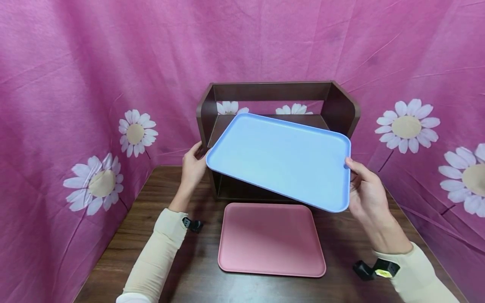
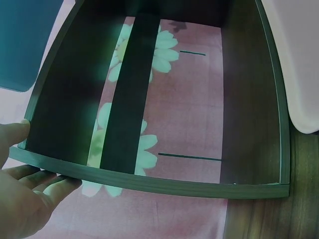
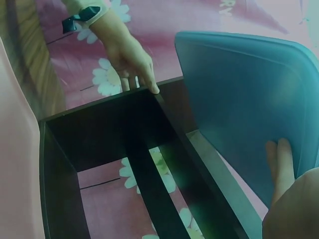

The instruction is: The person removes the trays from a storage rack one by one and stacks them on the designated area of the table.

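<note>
My right hand point(image 1: 369, 193) grips a light blue tray point(image 1: 282, 160) by its right end, thumb on top and fingers underneath. The tray is tilted in the air in front of the dark brown shelf point(image 1: 270, 91), its left corner near my left hand point(image 1: 194, 166). That hand holds the shelf's left side panel. In the left wrist view the thumb rests on the front edge of the middle board and the fingers point(image 2: 62, 189) lie along the panel's outer face. A pink tray point(image 1: 270, 240) lies flat on the table before the shelf.
The shelf stands on a dark wood table point(image 1: 140, 219). Behind and beside it hangs a pink cloth point(image 1: 170, 63) with large white flowers. The lower compartment has an open back crossed by a dark slat point(image 2: 130, 94).
</note>
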`<state>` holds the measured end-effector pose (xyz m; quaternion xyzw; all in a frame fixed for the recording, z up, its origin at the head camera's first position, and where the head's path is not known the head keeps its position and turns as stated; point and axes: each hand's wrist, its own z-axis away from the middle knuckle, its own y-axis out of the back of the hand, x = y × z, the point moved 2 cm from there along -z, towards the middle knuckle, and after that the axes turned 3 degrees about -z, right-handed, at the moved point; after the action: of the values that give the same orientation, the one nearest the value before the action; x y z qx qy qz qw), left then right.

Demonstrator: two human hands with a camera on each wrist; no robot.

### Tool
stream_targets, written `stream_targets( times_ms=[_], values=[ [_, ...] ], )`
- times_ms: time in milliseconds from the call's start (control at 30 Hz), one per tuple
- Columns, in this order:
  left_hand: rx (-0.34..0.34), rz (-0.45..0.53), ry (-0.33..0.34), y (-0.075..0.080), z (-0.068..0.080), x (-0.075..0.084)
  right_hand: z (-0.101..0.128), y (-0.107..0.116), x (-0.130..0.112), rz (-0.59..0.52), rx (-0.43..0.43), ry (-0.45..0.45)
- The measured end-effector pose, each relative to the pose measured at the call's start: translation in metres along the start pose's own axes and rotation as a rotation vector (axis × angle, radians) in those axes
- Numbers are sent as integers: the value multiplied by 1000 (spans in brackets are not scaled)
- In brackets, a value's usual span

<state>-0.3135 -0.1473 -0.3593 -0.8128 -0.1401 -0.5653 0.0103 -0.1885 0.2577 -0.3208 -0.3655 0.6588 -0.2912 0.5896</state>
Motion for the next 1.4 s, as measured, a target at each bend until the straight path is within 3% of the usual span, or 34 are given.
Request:
stream_targets(
  times_ms=[167,333,533,833,1067,1400],
  values=[
    [-20,-7,30,1,4,13,2,3,-2,53,-9,-17],
    [-20,-71,-4,1,15,37,4,7,-4,103,-45,-26],
    [-11,-90,-26,1,20,44,7,9,-4,104,-84,-65],
    [-14,-64,-55,1,17,39,11,12,-6,169,-92,-118],
    [-1,-57,-61,0,1,1,14,16,-4,200,-102,-168],
    [-1,-53,-77,0,2,0,19,25,5,231,-86,-199]
  ],
)
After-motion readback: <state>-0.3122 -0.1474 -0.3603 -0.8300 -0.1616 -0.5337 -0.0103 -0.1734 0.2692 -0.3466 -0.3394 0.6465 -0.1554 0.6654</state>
